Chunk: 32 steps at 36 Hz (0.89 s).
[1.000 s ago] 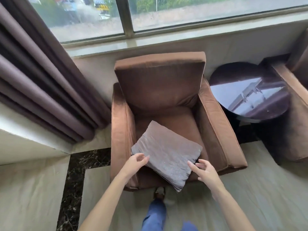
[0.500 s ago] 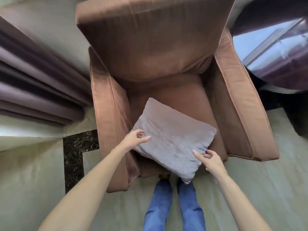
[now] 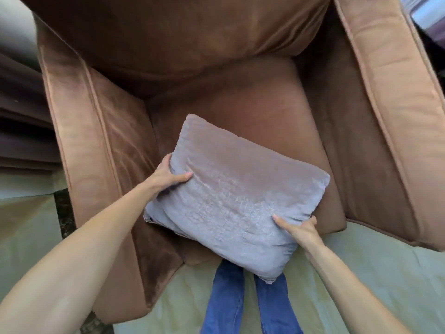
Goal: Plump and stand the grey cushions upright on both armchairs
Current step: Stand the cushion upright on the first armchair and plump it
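A grey velvet cushion [image 3: 231, 196] lies tilted over the front of the brown armchair's seat [image 3: 265, 102], one corner hanging past the seat edge above my legs. My left hand [image 3: 168, 177] grips its left edge, thumb on top and fingers wrapped underneath. My right hand [image 3: 298, 227] grips the lower right edge, thumb pressed into the fabric. The cushion bunches slightly between both hands. The chair's back cushion [image 3: 180, 32] fills the top of the view.
The armchair's left armrest [image 3: 79, 121] and right armrest [image 3: 390, 97] flank the seat. Dark curtains [image 3: 21, 121] hang at the left. A glossy round side table [image 3: 431, 18] shows at the top right. Pale floor [image 3: 361, 266] and my blue-jeaned legs [image 3: 250, 302] lie below.
I have leaned in closer over the chair. Both hands went from hovering open at the cushion's edges to gripping it, and the cushion's near side has lifted and bunched.
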{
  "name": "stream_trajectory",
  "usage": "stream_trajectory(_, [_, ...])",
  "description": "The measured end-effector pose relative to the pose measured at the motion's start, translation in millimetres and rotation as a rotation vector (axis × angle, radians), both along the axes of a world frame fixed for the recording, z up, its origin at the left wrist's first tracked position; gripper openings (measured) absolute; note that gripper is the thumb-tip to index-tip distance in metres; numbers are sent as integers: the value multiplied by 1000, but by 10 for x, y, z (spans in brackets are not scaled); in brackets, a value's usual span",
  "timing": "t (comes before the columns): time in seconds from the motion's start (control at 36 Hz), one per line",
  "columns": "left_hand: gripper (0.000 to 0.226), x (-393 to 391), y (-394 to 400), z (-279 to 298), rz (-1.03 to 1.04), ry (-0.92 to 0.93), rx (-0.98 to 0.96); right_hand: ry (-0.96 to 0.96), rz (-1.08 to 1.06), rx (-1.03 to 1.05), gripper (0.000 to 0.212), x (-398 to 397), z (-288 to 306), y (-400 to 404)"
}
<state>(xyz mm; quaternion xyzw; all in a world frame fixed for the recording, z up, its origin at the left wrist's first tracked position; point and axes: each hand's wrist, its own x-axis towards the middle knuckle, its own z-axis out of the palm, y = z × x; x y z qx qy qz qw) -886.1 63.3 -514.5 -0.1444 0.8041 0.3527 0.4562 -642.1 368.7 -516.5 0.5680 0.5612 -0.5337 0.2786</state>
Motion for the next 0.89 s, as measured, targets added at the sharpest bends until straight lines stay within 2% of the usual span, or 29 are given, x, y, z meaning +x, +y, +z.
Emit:
stream_trajectory(0.11, [120,-9,-10,-171,50,-52,8,14,-60,-38,108,-21,-123,-10])
stream_trajectory(0.22, [115,0,5,-218,88,-74,-8,61,-130,-47,106,-2,-204,-20])
stream_trajectory(0.31, [107,15,5,-184,96,-92,5,78,-163,-81,113,33,-206,-28])
stream_trajectory(0.39, [85,35,45,-62,98,-88,49,93,-165,-139,134,62,-156,5])
stream_trajectory(0.47, [68,93,69,32,97,-47,74,118,-149,-177,135,47,-22,56])
stream_trajectory(0.53, [72,141,57,65,97,-21,84,148,-152,-206,127,36,73,75])
stream_trajectory(0.61, [99,218,33,149,132,-8,55,194,-158,-219,108,27,179,99])
stream_trajectory(0.69, [115,349,-18,203,163,11,-14,208,-159,-197,112,18,252,130])
stream_trajectory(0.75, [115,447,-25,263,150,57,-56,229,-164,-180,114,-10,328,162])
stream_trajectory(0.89, [103,590,47,517,184,218,-49,317,-103,-118,98,-161,531,264])
